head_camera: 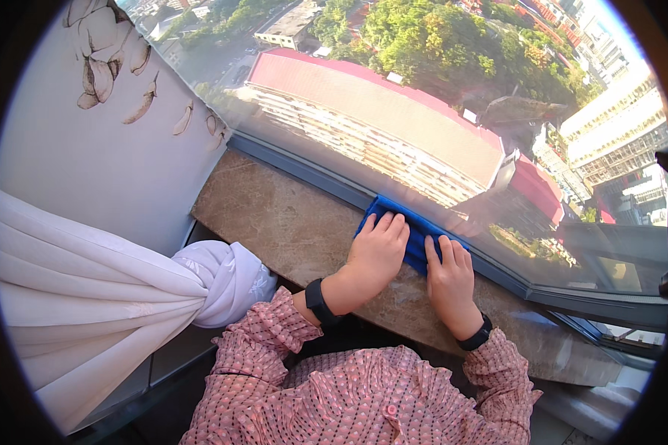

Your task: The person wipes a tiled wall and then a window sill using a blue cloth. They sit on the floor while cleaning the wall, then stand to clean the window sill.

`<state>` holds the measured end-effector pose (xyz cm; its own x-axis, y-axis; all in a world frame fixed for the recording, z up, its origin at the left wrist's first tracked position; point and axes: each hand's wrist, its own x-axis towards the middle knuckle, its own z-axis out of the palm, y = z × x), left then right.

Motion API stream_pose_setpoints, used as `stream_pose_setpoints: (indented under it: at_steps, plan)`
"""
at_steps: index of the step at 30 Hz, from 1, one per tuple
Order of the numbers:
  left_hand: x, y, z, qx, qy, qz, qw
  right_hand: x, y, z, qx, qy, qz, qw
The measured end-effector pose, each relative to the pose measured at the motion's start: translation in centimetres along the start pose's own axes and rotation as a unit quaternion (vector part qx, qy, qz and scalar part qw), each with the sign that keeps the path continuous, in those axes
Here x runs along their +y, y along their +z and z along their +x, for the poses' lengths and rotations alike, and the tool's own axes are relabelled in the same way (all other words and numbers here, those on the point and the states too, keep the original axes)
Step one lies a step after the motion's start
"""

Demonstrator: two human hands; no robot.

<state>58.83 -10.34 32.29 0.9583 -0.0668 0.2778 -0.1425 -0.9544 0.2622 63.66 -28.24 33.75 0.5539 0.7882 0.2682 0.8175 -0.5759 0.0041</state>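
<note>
A blue cloth point(414, 227) lies along the lower part of the grey window frame point(306, 173), partly over the edge of the brown stone windowsill point(273, 208). My left hand point(379, 245) rests on the cloth's left part, its fingertips pressed down on it. Just to the right, my right hand point(451, 278) has its fingertips on the cloth's right part, fingers bent slightly. The two hands are apart, with blue fabric showing between them. Whether either hand pinches the fabric cannot be told. Both wrists wear black bands.
A knotted white curtain point(222, 283) hangs at the left, close to my left forearm. Behind it stands a pale wall point(111, 156) with a petal pattern. Beyond the window glass are buildings and trees far below. An opened window sash point(607, 267) is at the right.
</note>
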Motion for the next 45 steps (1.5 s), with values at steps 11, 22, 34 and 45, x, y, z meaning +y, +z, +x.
stream_pose_setpoints:
  at_steps: [11, 22, 34, 45]
  plan:
    - [-12.7, -4.1, -2.7, 0.030, -0.145, -0.029, 0.989, -8.6, 4.4, 11.7, 0.028, -0.065, 0.038, 0.997]
    - [-22.7, -7.0, -4.1, 0.042, -0.196, 0.035, 0.979, -15.3, 8.1, 20.2, 0.046, -0.063, 0.093, 0.993]
    - [-22.8, -7.6, -6.3, -0.003, -0.341, 0.152, 0.928, -17.0, 8.8, 22.9, -0.008, -0.154, 0.152, 0.976]
    - [-23.6, -7.2, -10.1, 0.124, -0.334, 0.137, 0.924, -22.0, 12.3, 26.4, 0.052, -0.186, 0.235, 0.953]
